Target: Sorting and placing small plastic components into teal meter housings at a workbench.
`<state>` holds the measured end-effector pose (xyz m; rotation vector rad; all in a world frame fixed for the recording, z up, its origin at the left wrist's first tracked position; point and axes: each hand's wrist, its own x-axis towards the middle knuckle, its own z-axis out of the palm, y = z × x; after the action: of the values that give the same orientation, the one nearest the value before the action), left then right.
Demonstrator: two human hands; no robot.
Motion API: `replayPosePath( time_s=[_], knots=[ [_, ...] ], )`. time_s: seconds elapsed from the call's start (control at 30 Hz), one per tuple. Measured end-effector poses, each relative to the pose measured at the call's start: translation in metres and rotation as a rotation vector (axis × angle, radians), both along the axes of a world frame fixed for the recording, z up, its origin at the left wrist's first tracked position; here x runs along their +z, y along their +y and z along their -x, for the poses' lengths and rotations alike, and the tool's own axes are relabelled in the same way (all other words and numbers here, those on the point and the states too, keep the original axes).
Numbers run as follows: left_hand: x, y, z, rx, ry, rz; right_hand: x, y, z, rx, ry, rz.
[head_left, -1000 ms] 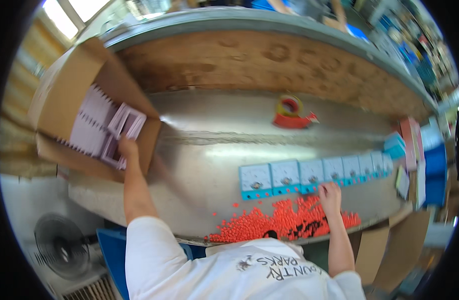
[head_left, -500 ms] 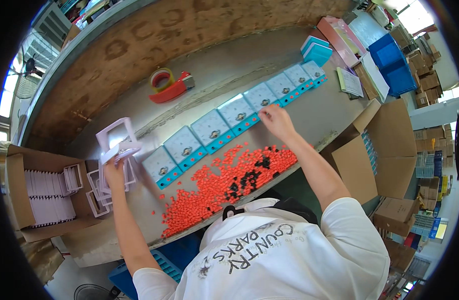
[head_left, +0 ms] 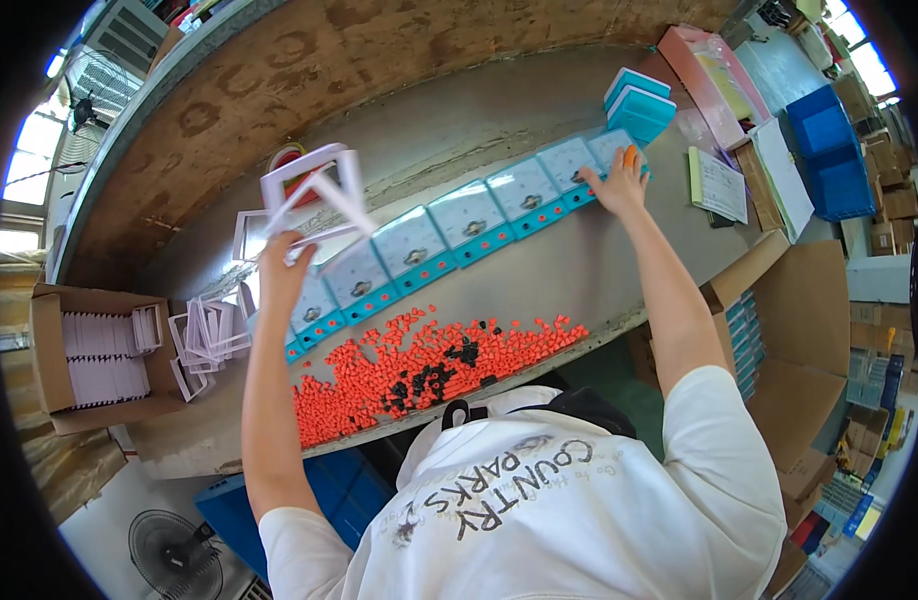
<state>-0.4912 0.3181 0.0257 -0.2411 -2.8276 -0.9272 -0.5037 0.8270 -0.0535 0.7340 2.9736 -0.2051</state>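
My left hand (head_left: 282,268) is closed on pale lilac square frames (head_left: 353,180), held above the left end of a row of boxes; they are smeared by motion. My right hand (head_left: 617,187) rests with fingers apart at the right end of that row, touching the last boxes. Something orange shows at its fingertips. Each turquoise box (head_left: 474,218) has a clear-looking top, a small planet-like figure and red dots along its front strip. In front of the row spreads a heap of small red pieces (head_left: 354,385), with black pieces (head_left: 424,385) among them.
Loose lilac frames (head_left: 214,330) lie beside a carton of frames (head_left: 159,398) at left. Turquoise boxes (head_left: 639,108) stand at the far right, near a pink box (head_left: 691,75) and a notepad (head_left: 717,185). An open carton (head_left: 804,330) holds more boxes.
My left hand has moved right and away from me with the frames. My right hand has gone from mid-row to the right end, and its fingers have spread.
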Motion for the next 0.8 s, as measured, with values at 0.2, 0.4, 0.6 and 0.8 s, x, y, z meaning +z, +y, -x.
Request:
replayPosePath(
  time_s=[0.2, 0.4, 0.6, 0.8],
  knots=[
    [-0.017, 0.134, 0.029, -0.397, -0.273, -0.012, 0.035, -0.056, -0.026, 0.238, -0.075, 0.075],
    [-0.043, 0.174, 0.038, -0.546, -0.050, 0.050, 0.044, -0.079, -0.016, 0.480, 0.438, 0.386],
    [-0.033, 0.176, 0.017, -0.241, -0.129, 0.080, 0.043, -0.092, 0.014, 0.473, 0.274, 0.337],
    [-0.022, 0.156, 0.019, 0.032, -0.187, -0.663, 0.065, -0.071, 0.023, 0.191, 0.515, 0.795]
  ],
)
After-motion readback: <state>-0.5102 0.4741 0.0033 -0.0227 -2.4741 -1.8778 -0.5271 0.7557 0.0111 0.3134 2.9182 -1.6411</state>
